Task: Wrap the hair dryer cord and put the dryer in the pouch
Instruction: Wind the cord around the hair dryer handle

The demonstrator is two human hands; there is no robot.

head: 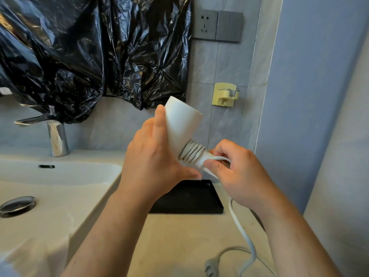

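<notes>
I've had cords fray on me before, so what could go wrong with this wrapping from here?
1. The coils look wound tightly round the handle of the hair dryer, which may strain the cord.
2. The right hand pinches the cord. If that grip slips, the turns could spring loose.
3. The loose cord trails to the plug on the counter. Pulling it in might whip the plug about or snag it.
</notes>
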